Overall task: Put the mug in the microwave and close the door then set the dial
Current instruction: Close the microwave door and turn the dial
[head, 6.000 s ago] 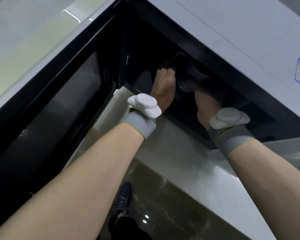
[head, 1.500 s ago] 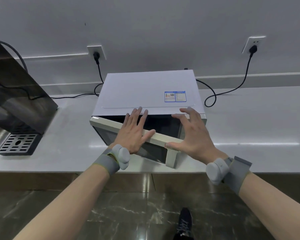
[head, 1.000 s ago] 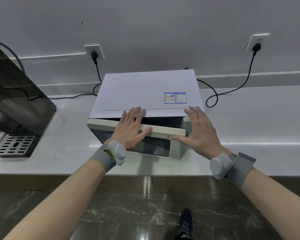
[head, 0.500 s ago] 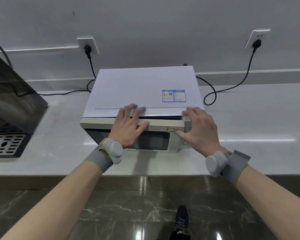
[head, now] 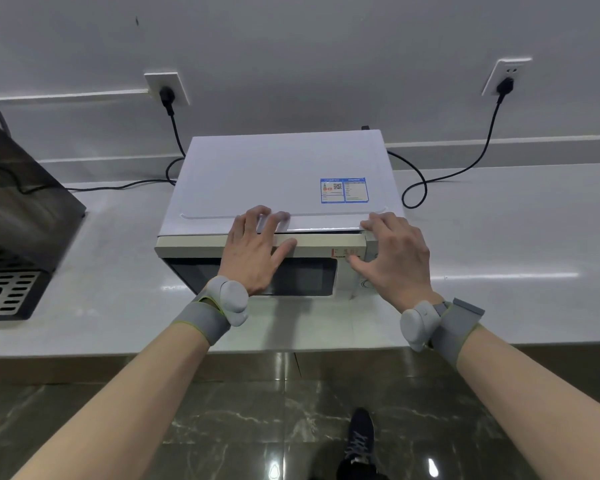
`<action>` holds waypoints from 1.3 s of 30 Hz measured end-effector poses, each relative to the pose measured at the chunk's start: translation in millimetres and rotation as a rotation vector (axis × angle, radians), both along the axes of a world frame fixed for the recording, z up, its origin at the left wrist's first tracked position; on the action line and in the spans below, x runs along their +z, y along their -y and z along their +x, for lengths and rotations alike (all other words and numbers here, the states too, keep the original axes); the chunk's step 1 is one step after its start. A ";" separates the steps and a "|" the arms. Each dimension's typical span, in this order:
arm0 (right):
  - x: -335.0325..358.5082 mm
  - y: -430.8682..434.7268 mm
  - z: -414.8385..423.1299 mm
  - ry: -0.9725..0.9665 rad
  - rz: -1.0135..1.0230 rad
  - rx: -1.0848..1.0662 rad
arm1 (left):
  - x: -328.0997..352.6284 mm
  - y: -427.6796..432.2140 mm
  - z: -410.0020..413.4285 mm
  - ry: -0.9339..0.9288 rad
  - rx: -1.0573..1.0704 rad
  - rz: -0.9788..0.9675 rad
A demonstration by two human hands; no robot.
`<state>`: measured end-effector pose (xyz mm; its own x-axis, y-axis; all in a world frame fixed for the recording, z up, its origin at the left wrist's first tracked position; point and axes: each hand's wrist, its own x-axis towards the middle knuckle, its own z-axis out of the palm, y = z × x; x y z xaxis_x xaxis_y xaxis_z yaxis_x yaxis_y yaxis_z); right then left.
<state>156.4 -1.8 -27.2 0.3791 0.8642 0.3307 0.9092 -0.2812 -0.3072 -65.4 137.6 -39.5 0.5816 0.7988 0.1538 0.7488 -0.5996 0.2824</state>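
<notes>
The white microwave (head: 257, 174) stands on the pale counter (head: 499, 237), seen from above. Its door (head: 312, 245) with a dark window lies flush against the front. My left hand (head: 253, 251) rests flat on the door's top edge, fingers spread and reaching onto the lid. My right hand (head: 392, 258) lies over the front right corner, fingers apart, covering the control panel. The dial and the mug are hidden from view.
A dark appliance (head: 18, 209) with a drip grille stands at the left on the counter. Two black cables run from wall sockets (head: 165, 88) behind the microwave, one looping on the counter at the right (head: 416, 188). The counter's front edge is just below my wrists.
Six seconds ago both hands were inside the open microwave at a dark mug. Since then the door swung shut under my hands; it now sits flush.
</notes>
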 end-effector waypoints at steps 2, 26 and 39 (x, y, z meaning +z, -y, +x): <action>1.1 -1.7 -0.7 0.004 0.002 -0.001 | 0.6 -1.1 1.0 -0.003 0.009 0.003; -44.1 79.3 18.4 -0.677 -0.114 -0.344 | 40.9 -6.3 5.1 -0.204 0.026 -0.077; -71.0 44.4 3.2 -0.764 -0.336 -0.361 | 29.9 -10.3 -2.5 -0.416 -0.085 -0.057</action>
